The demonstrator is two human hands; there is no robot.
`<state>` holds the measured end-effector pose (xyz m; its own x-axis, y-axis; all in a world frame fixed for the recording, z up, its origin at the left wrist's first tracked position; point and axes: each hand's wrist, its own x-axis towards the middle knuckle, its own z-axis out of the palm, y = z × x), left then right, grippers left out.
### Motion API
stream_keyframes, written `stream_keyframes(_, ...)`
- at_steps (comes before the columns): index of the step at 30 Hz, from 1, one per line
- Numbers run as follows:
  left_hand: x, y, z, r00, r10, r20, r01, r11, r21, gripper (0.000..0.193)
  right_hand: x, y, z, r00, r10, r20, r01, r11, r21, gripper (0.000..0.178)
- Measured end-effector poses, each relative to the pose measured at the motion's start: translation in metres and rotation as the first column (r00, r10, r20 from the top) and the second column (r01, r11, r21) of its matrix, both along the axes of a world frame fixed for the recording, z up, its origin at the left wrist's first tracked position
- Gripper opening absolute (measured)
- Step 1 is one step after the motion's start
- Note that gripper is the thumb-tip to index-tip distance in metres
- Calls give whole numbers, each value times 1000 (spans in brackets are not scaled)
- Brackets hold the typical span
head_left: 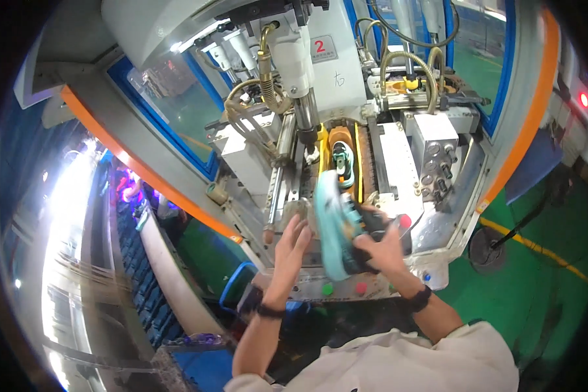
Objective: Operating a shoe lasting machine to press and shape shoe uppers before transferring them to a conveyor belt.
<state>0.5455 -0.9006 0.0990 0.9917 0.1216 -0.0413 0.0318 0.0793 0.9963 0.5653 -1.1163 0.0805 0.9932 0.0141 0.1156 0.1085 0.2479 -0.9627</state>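
Observation:
A shoe with a pale teal sole [333,245] and a dark upper tilts upright in front of the machine, a little blurred. My right hand [387,253] grips its upper from the right side. To the left of the sole, my left hand [293,243] is raised with its fingers stretched out, apart from the shoe and holding nothing. Beyond the held shoe, a second shoe [342,162], black, white and mint, lies in the machine's channel between yellow-edged side walls. The held shoe hides its near end.
A vertical metal press rod [307,117] stands left of the channel. A white block with round fittings [432,147] is on the right. Coloured buttons [360,287] line the machine's front edge. Orange-edged frames [157,186] flank the opening. A dark-slatted conveyor [134,274] runs along the left.

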Motion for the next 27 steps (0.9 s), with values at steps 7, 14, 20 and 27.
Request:
stream_keyframes(7, 243, -22, -124, 987, 159, -18, -129, 858, 498, 88, 16, -112, 11, 889, -456, 35, 454, 873, -180, 63)
stream_keyframes(14, 332, -74, -159, 971, 177, -158, -33, 760, 650, 86, 9, -150, 6, 727, -680, 96, 666, 664, -340, 64)
stream_keyframes(20, 303, -10, -179, 943, 37, -332, -105, 977, -187, 47, 135, -124, 29, 815, -520, 258, 573, 650, -499, 56)
stream_keyframes(27, 69, 47, -49, 914, -197, -353, -12, 859, -512, 37, 310, -18, 11, 970, -182, -161, -55, 482, -875, 64)
